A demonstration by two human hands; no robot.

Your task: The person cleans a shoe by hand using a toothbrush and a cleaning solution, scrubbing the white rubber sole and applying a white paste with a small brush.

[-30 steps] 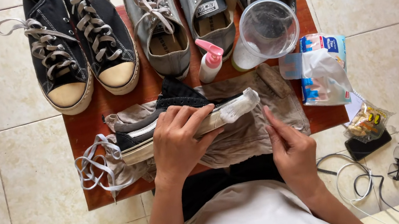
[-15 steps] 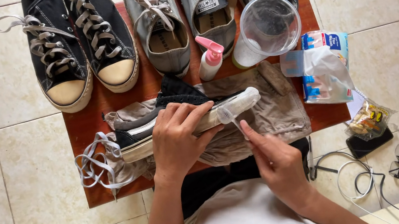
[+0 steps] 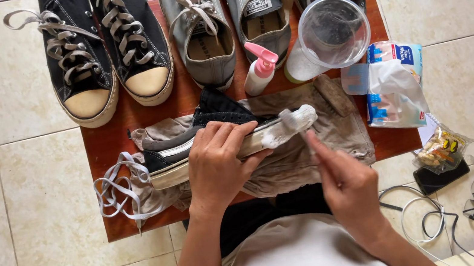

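Big picture first: there's a low reddish wooden table [image 3: 120, 221] on a tiled floor with a crumpled grey-brown cloth [image 3: 325, 152] spread over the near half, and the black low-top sneaker [image 3: 206, 134] being worked on lies on its side on that cloth, toe pointing right, sole edge facing the person. Along the far edge sit a black high-top pair [image 3: 106, 46] and a grey pair [image 3: 228, 21], then a clear plastic jug [image 3: 331, 35], a pack of wipes [image 3: 392, 85], a small pink-topped pump bottle [image 3: 259, 69] and a loose white lace [image 3: 113, 189] hanging off the near left corner. The left hand [image 3: 217, 166] is clamped over the middle of the shoe, fingers curled over the upper and thumb under the rubber, pinning it down. The right hand [image 3: 348, 188] has its fingers pinched together on a thin brush handle, with the small brush [image 3: 293, 122] touching the foamy white toe end. My take on doing this bit well: keep that left grip firm so the shoe doesn't roll, use short strokes along the rubber strip and not across onto the black canvas, and go light so the suds land on the cloth instead of the table. Rotate the shoe as each patch comes clean.
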